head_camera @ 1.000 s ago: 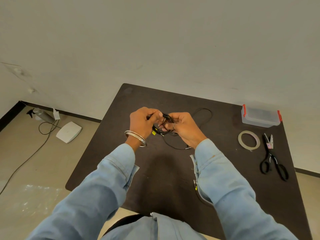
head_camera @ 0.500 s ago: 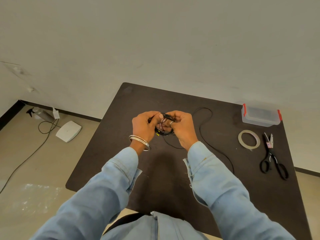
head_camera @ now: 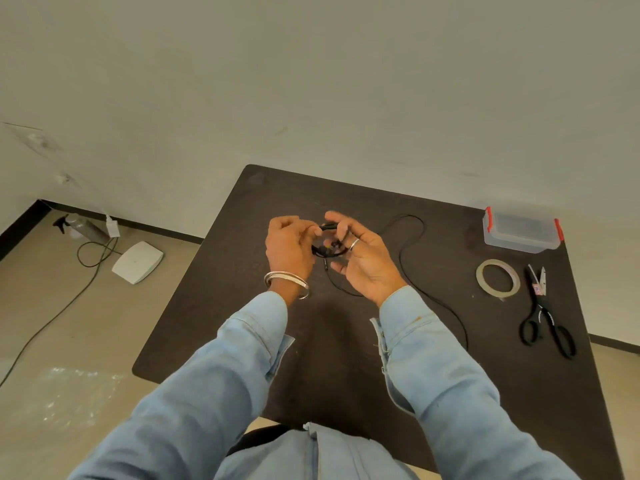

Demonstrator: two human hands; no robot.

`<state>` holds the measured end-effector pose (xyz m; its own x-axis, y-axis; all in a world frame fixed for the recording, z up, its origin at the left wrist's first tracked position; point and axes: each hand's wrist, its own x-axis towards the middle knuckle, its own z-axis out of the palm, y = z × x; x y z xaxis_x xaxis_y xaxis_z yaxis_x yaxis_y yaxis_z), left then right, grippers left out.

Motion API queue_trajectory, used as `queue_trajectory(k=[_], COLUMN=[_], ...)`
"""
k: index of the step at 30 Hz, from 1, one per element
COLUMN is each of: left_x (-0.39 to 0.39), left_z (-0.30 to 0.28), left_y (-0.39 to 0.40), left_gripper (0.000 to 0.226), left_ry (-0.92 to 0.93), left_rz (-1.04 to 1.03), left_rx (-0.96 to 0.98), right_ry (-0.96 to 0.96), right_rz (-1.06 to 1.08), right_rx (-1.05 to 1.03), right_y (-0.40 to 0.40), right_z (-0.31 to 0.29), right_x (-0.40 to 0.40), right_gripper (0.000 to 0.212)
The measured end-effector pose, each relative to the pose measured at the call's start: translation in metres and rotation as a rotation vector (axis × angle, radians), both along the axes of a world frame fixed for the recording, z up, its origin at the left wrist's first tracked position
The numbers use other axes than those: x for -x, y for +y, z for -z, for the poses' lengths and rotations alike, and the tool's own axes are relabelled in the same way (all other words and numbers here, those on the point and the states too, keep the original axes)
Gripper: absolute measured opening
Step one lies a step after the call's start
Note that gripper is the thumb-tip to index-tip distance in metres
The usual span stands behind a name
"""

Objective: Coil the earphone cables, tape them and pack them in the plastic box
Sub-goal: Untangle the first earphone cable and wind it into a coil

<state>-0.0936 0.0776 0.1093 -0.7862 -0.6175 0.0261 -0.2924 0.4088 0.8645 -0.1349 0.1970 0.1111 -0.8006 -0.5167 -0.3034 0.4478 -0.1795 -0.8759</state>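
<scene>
Your left hand (head_camera: 289,245) and right hand (head_camera: 363,258) both pinch the coiled cable (head_camera: 329,242) between them, its loose tail trailing over the counter (head_camera: 346,341)

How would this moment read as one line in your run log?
step: coiling | left hand: holds earphone cable coil | right hand: holds same coil | loose cable tail: on table | tape roll, plastic box: untouched
</scene>
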Motion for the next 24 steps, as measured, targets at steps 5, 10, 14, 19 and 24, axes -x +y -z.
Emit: queue_trajectory(k=[5,10,14,19,24], left_x=[-0.009,-0.009,-0.009,-0.009,-0.016], left_z=[0.004,0.002,-0.006,-0.006,0.009], left_y=[-0.009,-0.008,-0.010,-0.018,-0.025], left_gripper=[0.018,0.020,0.016,0.019,0.020], left_ry=[-0.051,0.024,0.074,-0.006,-0.109], left_rz=[-0.014,-0.059,-0.007,0.021,-0.003], left_rx=[-0.237,-0.382,-0.457,-0.456,-0.551], right_ry=[0.217,-0.112,-0.391,-0.163,-0.151], right_rz=[0.117,0.232,0.301,0.286,-0.153], right_rx=[-0.038,0.084,0.133,-0.178,-0.278], right_y=[0.010,0.011,0.016,0.013,0.002], right_z=[-0.009,-0.002,0.007,0.007,0.014], right_x=[0.007,0.013,0.010,0.007,-0.005], right_gripper=[0.015,0.016,0.012,0.032,0.036])
